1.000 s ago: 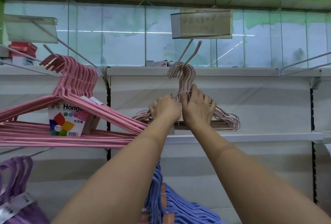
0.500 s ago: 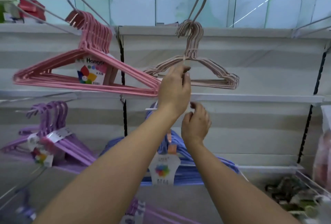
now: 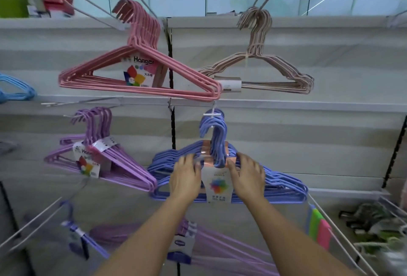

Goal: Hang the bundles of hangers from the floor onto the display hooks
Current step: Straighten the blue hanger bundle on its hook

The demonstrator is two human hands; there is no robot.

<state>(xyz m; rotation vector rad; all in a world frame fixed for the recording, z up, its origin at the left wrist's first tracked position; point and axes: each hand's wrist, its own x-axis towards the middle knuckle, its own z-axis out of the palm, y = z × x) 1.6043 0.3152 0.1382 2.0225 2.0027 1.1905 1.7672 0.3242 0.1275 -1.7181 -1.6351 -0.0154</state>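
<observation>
Blue wire-shaped hanger bundle (image 3: pixel 275 184), hands (image 3: pixel 218 176) seemingly touching.

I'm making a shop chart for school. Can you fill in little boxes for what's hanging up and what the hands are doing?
top left: pink hanger bundle on a hook
top right: beige hanger bundle on a hook
middle left: purple hanger bundle
middle: blue hanger bundle
left hand: fingers on the blue bundle
right hand: fingers on the blue bundle
grip: cannot tell
</observation>
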